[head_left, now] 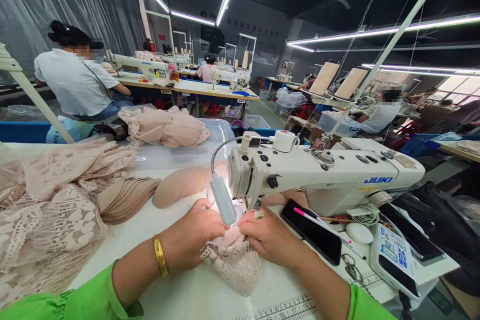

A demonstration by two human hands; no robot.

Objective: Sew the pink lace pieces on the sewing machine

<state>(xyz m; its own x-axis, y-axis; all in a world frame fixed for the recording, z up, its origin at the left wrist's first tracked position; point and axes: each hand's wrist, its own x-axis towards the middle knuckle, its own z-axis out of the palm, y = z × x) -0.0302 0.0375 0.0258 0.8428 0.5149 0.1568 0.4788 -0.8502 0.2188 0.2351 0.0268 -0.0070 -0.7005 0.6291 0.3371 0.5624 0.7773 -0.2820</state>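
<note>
A piece of pale pink lace fabric (236,265) lies under the needle end of a white sewing machine (292,170) and drapes toward me. My left hand (198,232) grips its left side, fingers pressed together near the needle. On the other side my right hand (268,235) pinches the same fabric, fingertips close to the presser area. A grey lamp (223,200) on a bendy neck hangs over the work and hides part of the stitching spot. Fanned beige cup pads (127,197) rest left of my left hand, beside a heap of lace (45,210).
Right of the machine bed are a black phone (311,230), a pink-tipped pen (322,225), keys (352,267) and a white power bank (393,260). A clear plastic bin (180,152) behind carries beige lace pieces (165,125). Co-workers sit at other machines beyond.
</note>
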